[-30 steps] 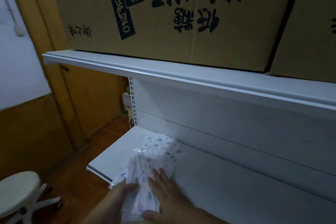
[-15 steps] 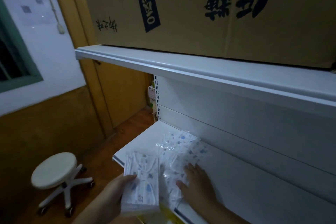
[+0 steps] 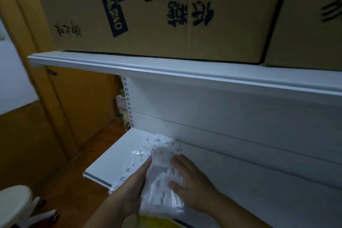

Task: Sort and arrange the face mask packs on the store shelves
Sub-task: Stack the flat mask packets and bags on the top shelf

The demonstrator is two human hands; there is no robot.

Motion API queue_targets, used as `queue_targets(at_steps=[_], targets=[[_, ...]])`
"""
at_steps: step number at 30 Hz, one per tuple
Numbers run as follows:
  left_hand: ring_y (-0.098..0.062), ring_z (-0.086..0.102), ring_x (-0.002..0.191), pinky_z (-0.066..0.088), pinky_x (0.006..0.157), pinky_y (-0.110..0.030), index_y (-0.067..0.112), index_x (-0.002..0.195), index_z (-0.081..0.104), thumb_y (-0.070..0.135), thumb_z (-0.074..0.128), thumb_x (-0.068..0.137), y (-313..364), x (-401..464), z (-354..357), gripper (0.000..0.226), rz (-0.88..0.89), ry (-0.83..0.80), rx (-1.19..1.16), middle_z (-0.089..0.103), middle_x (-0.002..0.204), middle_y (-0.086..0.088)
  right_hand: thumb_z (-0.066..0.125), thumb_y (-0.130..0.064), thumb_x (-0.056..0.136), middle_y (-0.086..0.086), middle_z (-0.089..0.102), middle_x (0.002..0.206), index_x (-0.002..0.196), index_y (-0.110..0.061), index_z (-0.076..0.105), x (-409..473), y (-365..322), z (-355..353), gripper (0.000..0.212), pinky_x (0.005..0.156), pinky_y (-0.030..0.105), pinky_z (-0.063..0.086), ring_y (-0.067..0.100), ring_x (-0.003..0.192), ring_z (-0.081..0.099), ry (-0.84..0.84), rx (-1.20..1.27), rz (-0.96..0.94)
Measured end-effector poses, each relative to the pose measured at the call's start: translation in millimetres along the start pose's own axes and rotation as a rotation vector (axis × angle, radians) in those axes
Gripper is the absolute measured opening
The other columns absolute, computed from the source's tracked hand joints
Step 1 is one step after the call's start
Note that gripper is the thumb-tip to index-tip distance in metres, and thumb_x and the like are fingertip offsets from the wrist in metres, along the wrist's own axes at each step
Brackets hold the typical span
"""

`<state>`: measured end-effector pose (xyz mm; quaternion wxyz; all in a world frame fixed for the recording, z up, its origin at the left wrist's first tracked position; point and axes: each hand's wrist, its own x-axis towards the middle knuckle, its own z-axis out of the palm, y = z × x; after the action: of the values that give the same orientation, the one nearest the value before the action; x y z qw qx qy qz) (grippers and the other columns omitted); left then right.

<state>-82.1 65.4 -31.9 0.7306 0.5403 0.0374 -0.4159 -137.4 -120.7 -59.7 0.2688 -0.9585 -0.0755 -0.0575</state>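
Now the two hands have come together on one stack of face mask packs (image 3: 162, 189), where half a second earlier the left hand held a separate pack out past the shelf edge and the right hand lay flat on the packs already shelved. That pack is now on the pile, and the view has swung rightward, so the stool (image 3: 14, 203) sits cut off at 8 o'clock.

At the stack's 9 o'clock side the left hand (image 3: 133, 189) lies edge-on against the clear wrapping, fingers straight and pressing, not curled round it. At its 3 o'clock side the right hand (image 3: 192, 185) rests on the top pack with fingers spread flat and the thumb touching the plastic; it pins the stack without grasping.

The packs lie on the lower shelf (image 3: 114, 159), toward its left end, the far ones touching the white back panel (image 3: 231, 116). More packs printed with small blue figures spread beneath the pile toward 11 o'clock. Something yellow (image 3: 157, 221) shows just below the stack at 6 o'clock; what it is cannot be told.

On the upper shelf (image 3: 166, 74), a large cardboard box (image 3: 157, 16) with dark printed characters stands beside a second box (image 3: 307, 24) at 1 o'clock.
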Motion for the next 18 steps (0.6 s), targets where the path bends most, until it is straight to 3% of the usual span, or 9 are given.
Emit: queue_targets(at_steps=[2,4,6,8,11,14,16,18], targets=[[-0.037,0.067,0.102,0.056,0.087,-0.043,0.007,0.115,0.068,0.026,0.066,0.080,-5,3,16,0.040,0.046,-0.009,0.094,0.070,0.111,-0.019,0.042,-0.051,0.096,-0.015,-0.020,0.154,0.153,-0.025,0.002,-15,1,-9,0.074,0.112,0.016,-0.009,0.005,0.144,-0.018,-0.029,-0.034,0.084],[-0.034,0.071,0.088,0.058,0.072,-0.037,0.005,0.113,0.067,0.011,0.062,0.082,-12,10,31,0.032,0.078,0.001,0.148,0.072,0.102,-0.020,0.044,-0.051,0.096,-0.008,-0.025,0.154,0.153,-0.025,-0.006,-35,-3,-16,0.080,0.114,0.021,-0.006,0.010,0.144,-0.019,0.052,-0.004,0.252],[-0.036,0.071,0.081,0.056,0.070,-0.037,0.003,0.111,0.067,0.006,0.057,0.085,-21,17,51,0.028,0.070,-0.026,0.150,0.072,0.097,-0.022,0.047,-0.050,0.094,-0.004,-0.007,0.161,0.154,-0.022,-0.001,-62,-8,-25,0.081,0.115,0.023,0.011,0.013,0.148,0.003,0.213,0.177,0.566],[-0.034,0.071,0.074,0.056,0.068,-0.037,0.003,0.106,0.068,0.008,0.056,0.088,-36,22,79,0.022,0.025,-0.074,0.142,0.073,0.089,-0.022,0.050,-0.045,0.095,0.001,0.028,0.153,0.152,-0.017,0.015,-96,-8,-32,0.072,0.109,0.028,0.035,0.020,0.133,0.040,0.326,0.516,0.830],[-0.031,0.070,0.057,0.055,0.046,-0.031,-0.004,0.084,0.071,0.014,0.056,0.090,-68,22,131,0.024,-0.079,-0.205,0.147,0.072,0.072,-0.022,0.047,-0.034,0.099,0.004,0.052,0.132,0.131,-0.018,0.048,-154,-11,-39,0.036,0.078,0.035,0.058,0.021,0.102,0.061,0.447,1.020,0.976],[-0.036,0.070,0.061,0.056,0.049,-0.038,-0.006,0.075,0.074,0.018,0.062,0.084,-101,7,189,0.028,-0.203,-0.353,0.190,0.071,0.079,-0.027,0.045,-0.022,0.099,0.013,0.064,0.107,0.110,-0.017,0.055,-212,-15,-46,0.016,0.051,0.028,0.054,0.020,0.063,0.067,0.702,1.070,1.031],[-0.038,0.070,0.066,0.057,0.052,-0.041,-0.006,0.089,0.070,0.017,0.061,0.087,-122,-6,224,0.025,-0.253,-0.429,0.240,0.071,0.085,-0.028,0.045,-0.016,0.098,0.014,0.065,0.095,0.104,-0.015,0.055,-253,-17,-58,0.011,0.044,0.025,0.049,0.015,0.048,0.063,0.821,0.980,1.067],[-0.041,0.070,0.079,0.058,0.061,-0.044,-0.006,0.103,0.066,0.018,0.058,0.090,-140,-19,258,0.029,-0.302,-0.515,0.291,0.070,0.096,-0.029,0.046,-0.016,0.098,0.014,0.065,0.091,0.103,-0.016,0.055,-295,-18,-74,0.010,0.042,0.023,0.046,0.014,0.046,0.061,0.879,0.959,1.097]])
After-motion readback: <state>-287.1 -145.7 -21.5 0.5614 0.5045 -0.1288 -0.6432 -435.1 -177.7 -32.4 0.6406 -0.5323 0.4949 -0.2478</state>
